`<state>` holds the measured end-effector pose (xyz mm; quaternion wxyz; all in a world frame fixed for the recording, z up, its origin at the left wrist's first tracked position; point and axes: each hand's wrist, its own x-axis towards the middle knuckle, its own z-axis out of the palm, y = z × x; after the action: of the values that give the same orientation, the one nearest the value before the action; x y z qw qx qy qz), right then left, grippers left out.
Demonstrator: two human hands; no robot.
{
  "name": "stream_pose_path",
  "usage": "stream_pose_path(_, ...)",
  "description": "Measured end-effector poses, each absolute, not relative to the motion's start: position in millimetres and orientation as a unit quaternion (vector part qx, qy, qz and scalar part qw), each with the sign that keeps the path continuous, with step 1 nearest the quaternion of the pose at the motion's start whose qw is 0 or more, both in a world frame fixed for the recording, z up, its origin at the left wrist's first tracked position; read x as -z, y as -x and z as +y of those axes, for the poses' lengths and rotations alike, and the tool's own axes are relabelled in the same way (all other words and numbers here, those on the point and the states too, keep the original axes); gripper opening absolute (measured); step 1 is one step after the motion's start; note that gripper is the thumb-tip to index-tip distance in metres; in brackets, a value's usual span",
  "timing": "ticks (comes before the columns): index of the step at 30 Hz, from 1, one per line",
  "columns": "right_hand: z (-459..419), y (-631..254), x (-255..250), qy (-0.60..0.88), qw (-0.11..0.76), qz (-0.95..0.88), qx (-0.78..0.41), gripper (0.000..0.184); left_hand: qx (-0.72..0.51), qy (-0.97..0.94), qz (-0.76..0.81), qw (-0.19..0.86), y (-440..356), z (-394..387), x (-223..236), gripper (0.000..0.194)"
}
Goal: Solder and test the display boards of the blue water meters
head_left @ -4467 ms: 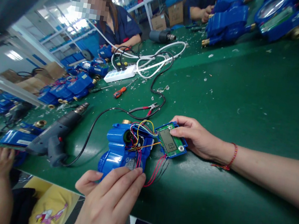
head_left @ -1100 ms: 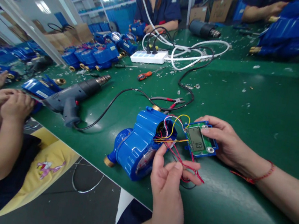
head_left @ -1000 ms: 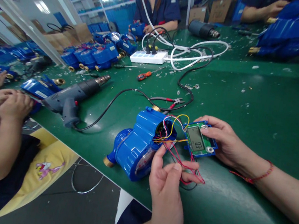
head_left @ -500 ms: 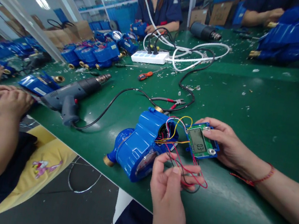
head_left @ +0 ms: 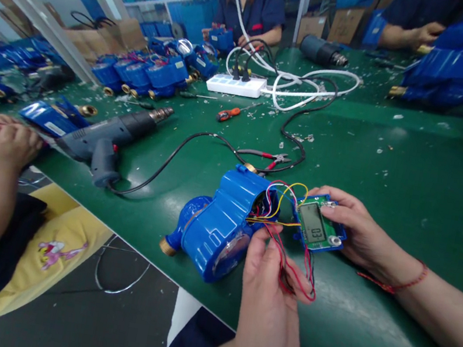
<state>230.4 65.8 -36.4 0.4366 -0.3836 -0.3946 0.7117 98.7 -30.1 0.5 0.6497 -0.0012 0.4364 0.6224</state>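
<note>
A blue water meter point(head_left: 218, 219) lies on the green table in front of me, its housing open on the right side. Red, yellow, white and black wires run from that opening to a green circuit board with a small display point(head_left: 313, 223). My right hand point(head_left: 353, 226) grips the board by its far right edge, thumb on top. Just beside the meter's opening, my left hand point(head_left: 270, 286) has its fingers closed on the red and black wires point(head_left: 282, 253). A loop of these wires hangs out past the fingers toward the board.
Cutting pliers point(head_left: 272, 156) and a heat gun point(head_left: 106, 141) with a black cord lie on the table point(head_left: 416, 186). Farther back are an orange screwdriver point(head_left: 228, 114), a white power strip point(head_left: 237, 85) and several blue meters point(head_left: 150, 74). Co-workers' hands point(head_left: 9, 145) are at the left.
My left hand has closed its fingers round the red and black wires, drawing them together near the meter's opening. The right hand still holds the board.
</note>
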Motion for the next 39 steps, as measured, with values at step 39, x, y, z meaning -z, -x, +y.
stream_pose_path(39,66,-230,36,0.39,0.429,-0.403,-0.708,0.036,-0.504,0.288,0.222,0.784,-62,-10,-8,0.02)
